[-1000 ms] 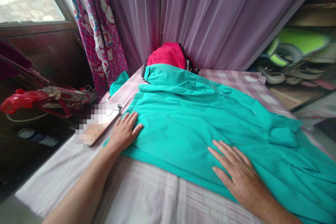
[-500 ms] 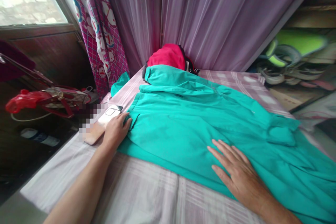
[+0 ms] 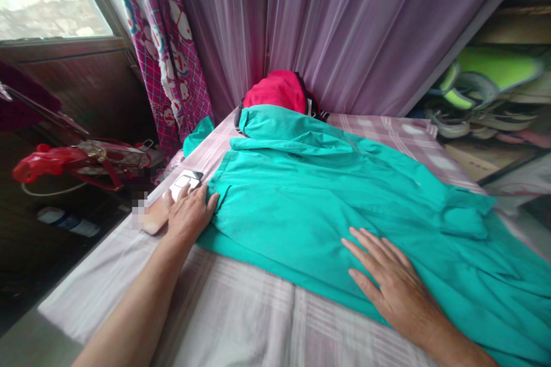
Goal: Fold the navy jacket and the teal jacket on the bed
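A teal garment (image 3: 293,212), perhaps a jacket, lies spread and slightly wrinkled over the cloth-covered table. My left hand (image 3: 189,209) is at its left edge, fingers spread. Its thumb touches the garment's hem, while the other fingers reach over a smartphone (image 3: 157,215) lying back side up on the cloth. My right hand (image 3: 390,275) rests flat on the lower middle of the garment, fingers stretched out and holding nothing. A folded, sleeve-like part (image 3: 462,221) lies toward the garment's right end.
Behind the garment sits a red bundle with dark trim (image 3: 275,92), against a purple curtain (image 3: 344,28). Shoes (image 3: 451,126) fill a shelf at right. Below the table's left edge are a red plastic bag (image 3: 47,163) and a bottle (image 3: 69,222).
The fingers of my left hand have lifted off the garment's edge and spread leftward over the phone. My right hand stays in place on the garment.
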`<action>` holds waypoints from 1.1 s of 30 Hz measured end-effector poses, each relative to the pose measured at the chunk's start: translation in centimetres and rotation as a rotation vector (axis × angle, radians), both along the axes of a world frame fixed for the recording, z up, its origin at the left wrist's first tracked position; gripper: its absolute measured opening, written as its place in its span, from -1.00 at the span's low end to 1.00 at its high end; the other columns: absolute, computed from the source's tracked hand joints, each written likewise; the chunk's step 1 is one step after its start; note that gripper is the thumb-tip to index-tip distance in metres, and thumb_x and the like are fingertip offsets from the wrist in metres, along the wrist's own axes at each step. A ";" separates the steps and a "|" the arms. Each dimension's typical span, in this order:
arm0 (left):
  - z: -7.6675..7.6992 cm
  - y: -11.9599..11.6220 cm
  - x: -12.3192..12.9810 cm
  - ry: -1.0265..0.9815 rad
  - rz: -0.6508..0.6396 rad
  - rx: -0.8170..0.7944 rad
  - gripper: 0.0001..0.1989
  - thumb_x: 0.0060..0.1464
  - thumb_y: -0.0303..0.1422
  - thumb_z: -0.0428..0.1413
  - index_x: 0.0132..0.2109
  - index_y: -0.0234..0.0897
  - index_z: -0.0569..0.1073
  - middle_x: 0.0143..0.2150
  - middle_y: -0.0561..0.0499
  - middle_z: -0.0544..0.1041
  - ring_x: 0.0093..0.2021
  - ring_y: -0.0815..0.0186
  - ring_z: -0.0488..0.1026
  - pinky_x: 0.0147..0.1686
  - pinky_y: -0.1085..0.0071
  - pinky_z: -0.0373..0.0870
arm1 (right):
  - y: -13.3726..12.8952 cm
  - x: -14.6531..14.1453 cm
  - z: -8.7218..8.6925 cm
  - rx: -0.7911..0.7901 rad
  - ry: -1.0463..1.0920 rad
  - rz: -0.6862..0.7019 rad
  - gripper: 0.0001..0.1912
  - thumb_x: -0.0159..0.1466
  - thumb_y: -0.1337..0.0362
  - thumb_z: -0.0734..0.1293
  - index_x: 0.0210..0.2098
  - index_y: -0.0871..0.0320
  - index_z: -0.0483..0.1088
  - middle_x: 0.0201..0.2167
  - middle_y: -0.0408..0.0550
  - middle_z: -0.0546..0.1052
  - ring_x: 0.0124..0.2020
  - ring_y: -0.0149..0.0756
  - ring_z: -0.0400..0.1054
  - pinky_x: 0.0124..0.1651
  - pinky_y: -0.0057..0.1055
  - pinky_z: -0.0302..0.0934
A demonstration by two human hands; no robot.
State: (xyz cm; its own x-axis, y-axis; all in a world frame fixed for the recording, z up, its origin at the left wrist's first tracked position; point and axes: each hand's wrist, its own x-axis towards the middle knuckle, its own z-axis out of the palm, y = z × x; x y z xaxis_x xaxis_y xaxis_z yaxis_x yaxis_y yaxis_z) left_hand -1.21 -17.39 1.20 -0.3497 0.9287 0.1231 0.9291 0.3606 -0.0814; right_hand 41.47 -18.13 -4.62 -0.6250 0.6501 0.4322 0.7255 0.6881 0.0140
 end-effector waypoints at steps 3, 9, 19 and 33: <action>0.1 0.0 0.1 0.017 -0.024 0.005 -0.45 0.30 -0.09 -0.16 0.23 -0.33 0.39 0.09 -0.24 0.58 0.25 -0.08 0.34 0.29 -0.17 -0.05 | 0.0 0.0 0.1 0.005 -0.006 0.000 -0.52 0.41 0.11 0.16 0.28 0.05 0.27 0.29 0.05 0.37 0.30 -0.10 0.22 0.28 -0.06 0.05; 0.0 0.3 0.0 -0.031 -0.044 0.092 -0.46 0.27 -0.12 -0.06 0.28 -0.29 0.33 0.14 -0.24 0.52 0.14 -0.02 0.45 0.20 -0.02 0.21 | -0.1 -0.1 0.3 -0.027 -0.022 -0.022 -0.53 0.41 0.11 0.15 0.26 0.03 0.30 0.29 0.03 0.36 0.31 -0.12 0.20 0.29 -0.07 0.04; 0.3 0.2 -0.1 -0.144 0.012 0.052 -0.36 0.29 -0.06 -0.13 0.40 -0.28 0.14 0.19 -0.33 0.44 0.11 -0.11 0.46 0.01 0.04 0.41 | -0.2 -0.2 0.5 -0.050 -0.039 -0.038 -0.55 0.42 0.12 0.15 0.26 0.03 0.31 0.31 0.03 0.34 0.33 -0.14 0.16 0.31 -0.07 0.03; 1.1 0.3 0.4 -0.086 -0.065 0.131 -0.54 0.28 -0.14 -0.12 0.19 -0.05 0.47 0.01 -0.10 0.54 -0.09 0.09 0.52 -0.22 0.28 0.42 | -0.3 -0.2 0.6 -0.097 -0.017 -0.052 -0.53 0.41 0.12 0.16 0.28 0.00 0.31 0.32 0.01 0.34 0.33 -0.11 0.17 0.31 -0.04 0.04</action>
